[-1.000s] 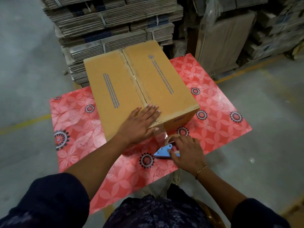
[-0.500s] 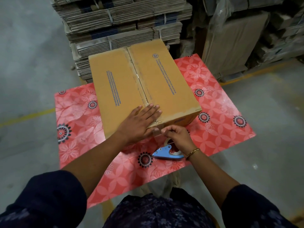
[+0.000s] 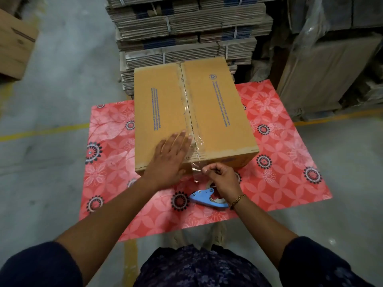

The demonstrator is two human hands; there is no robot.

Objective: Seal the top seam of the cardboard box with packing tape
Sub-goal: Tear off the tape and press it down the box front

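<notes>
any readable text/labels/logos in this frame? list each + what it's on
Nothing can be quoted; all print is too small or blurred.
Cardboard box, left flap: blue lines of text, unreadable.
Cardboard box, right flap: blue lines of text, unreadable.
Right flap, above that text: round blue emblem, no letters legible.
Box front face, near corner: blue print, blurred.
Tape dispenser, flat cardboard stacks: no text visible.

We see grey concrete floor (image 3: 62,83) w/ a yellow line (image 3: 41,131) at 9 o'clock. Bundled flat cardboard stacks (image 3: 186,27) at 12, plastic-wrapped stacks (image 3: 331,59) at 2, a brown carton (image 3: 14,42) at 10. Red floral tabletop (image 3: 279,152) centre. Dim light.
</notes>
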